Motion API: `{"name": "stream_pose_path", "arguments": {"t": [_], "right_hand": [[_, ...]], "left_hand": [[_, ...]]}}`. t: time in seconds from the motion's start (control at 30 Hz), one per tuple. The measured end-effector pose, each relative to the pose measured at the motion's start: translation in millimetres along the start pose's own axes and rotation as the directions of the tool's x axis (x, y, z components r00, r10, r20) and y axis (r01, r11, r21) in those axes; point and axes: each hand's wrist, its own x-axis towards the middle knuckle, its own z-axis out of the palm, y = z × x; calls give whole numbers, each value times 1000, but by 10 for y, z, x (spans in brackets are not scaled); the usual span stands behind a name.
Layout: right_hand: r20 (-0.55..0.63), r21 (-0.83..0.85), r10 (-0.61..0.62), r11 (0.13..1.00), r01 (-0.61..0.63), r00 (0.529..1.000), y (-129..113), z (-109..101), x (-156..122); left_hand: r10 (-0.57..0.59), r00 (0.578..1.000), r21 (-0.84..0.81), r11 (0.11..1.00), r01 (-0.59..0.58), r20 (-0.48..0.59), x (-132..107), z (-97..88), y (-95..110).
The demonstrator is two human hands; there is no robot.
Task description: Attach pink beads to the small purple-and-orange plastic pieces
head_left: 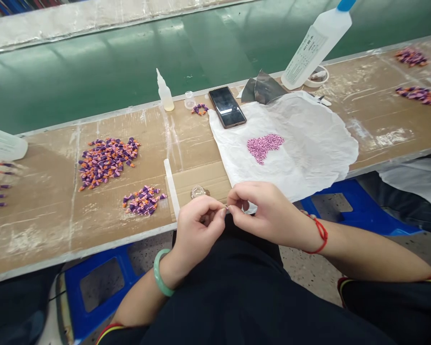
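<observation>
My left hand [200, 229] and my right hand [264, 211] meet fingertip to fingertip above the table's front edge. Each has thumb and forefinger pinched together; whatever lies between them is too small to make out. Just beyond my left fingers sits a small clear round dish [197, 191] on a cardboard piece [206, 173], partly hidden by the hand. A white flat strip [171, 187] lies left of it. Past my right hand, a heap of tiny pink pieces [264, 145] rests on a white cloth [316, 139].
Purple, pink and orange pieces form a large pile [109, 160] and a smaller pile [143, 200] on the left. A dropper bottle [165, 94], a phone [227, 107], a large white bottle [314, 48] and a tape roll [325, 79] stand or lie toward the back. Blue stools [100, 282] are below.
</observation>
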Motion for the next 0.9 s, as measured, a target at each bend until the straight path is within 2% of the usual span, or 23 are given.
{"name": "stream_pose_path", "arguments": {"t": [0.27,0.4,0.53,0.7,0.9], "right_hand": [[88,178,178,965,-191,980,-21,12,37],[131,233,227,939,-253,965,-10,35,57],[120,253,211,938,-236,970,-15,61,69],[73,233,134,961,-148,988,-37,76,86],[104,293,95,948,-122,990,-60,70,114]], "left_hand": [[135,990,96,987,-130,-48,-16,-13,-32],[193,979,118,976,-184,-68,-20,-14,-61],[194,978,105,977,-186,-71,-27,-24,-80],[171,984,112,980,-164,-49,-28,-66,-48],[183,982,43,982,-182,-38,-24,-156,7]]}}
